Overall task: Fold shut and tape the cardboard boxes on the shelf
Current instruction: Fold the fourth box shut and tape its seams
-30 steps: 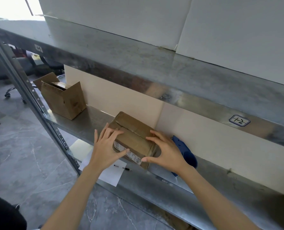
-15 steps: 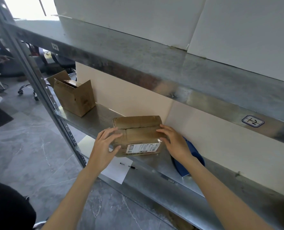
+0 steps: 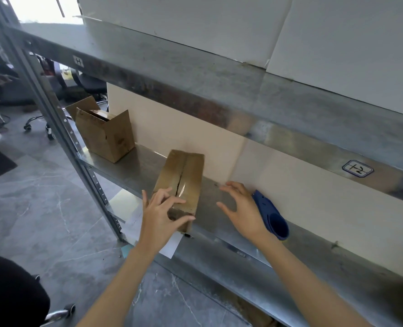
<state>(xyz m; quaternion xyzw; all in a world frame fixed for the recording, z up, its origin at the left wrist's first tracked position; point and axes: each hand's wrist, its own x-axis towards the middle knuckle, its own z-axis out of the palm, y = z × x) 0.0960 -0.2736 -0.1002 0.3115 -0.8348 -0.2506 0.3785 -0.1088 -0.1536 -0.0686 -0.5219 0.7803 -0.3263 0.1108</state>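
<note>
Steadying the small cardboard box (image 3: 186,171) is the step in hand. It sits in the middle of the metal shelf (image 3: 143,169) with its flaps folded down and its centre seam (image 3: 180,178) running away from the person. The left hand (image 3: 159,214) holds its near end, fingers spread flat on the top and thumb against the end face. The right hand (image 3: 241,208) hovers open just beside the box, touching nothing, with its fingers loosely spread. A glossy patch lies over the seam near the left fingers and may be tape, though I cannot tell how far it runs; a dark gap shows along the seam. A blue object (image 3: 270,214) lies just behind the right hand and could be the tape tool. The next move probably calls for the right hand to pick it up while the left pins the flaps together. A second box (image 3: 108,135) stands well apart at the shelf's left end with its flaps still up, so the task looks less than half done. Half a second earlier the box lay broadside with its labelled side facing the person and both hands on its ends. It now points end-on, and the right hand has let go.
</note>
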